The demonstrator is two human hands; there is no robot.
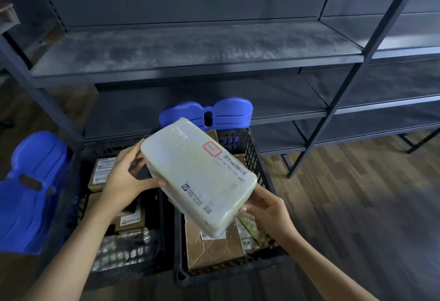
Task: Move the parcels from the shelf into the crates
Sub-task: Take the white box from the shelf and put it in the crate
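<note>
I hold a white plastic-wrapped parcel (198, 176) with a red-bordered label and a barcode, tilted above the crates. My left hand (123, 179) grips its far left edge and my right hand (266, 215) supports its near right corner. Below it stand two black crates side by side: the left crate (152, 269) and the right crate (257, 155). Both hold brown cardboard parcels (214, 250) with white labels. The dark metal shelf (190, 62) behind them shows bare boards.
A blue plastic chair (31, 191) stands left of the crates and another blue chair (223, 112) behind them. Shelf uprights (352, 72) slant down at the right. Wooden floor (357, 205) lies open to the right.
</note>
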